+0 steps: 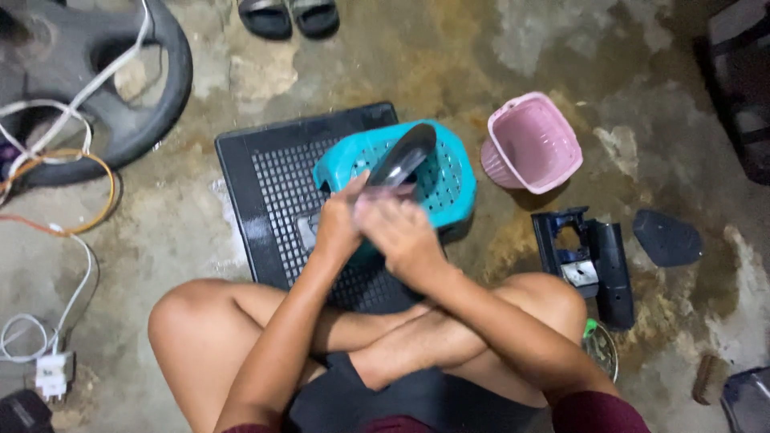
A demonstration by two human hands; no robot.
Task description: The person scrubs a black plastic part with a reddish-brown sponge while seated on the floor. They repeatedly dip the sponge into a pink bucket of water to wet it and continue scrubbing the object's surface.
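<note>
One dark curved plastic part (403,156) is held over one teal perforated basket (437,172), which rests on one black grid tray (277,200) on the floor. The left hand (337,224) grips the part's lower end, which is blurred. The right hand (397,232) lies against that end; its grip is unclear. One pink basket (533,144) stands near; two sandals (289,16) are cut off at the top edge.

Home workshop floor, stained concrete (449,48), steering wheel (120,88) (cables beside), sandals (289,16)
</note>
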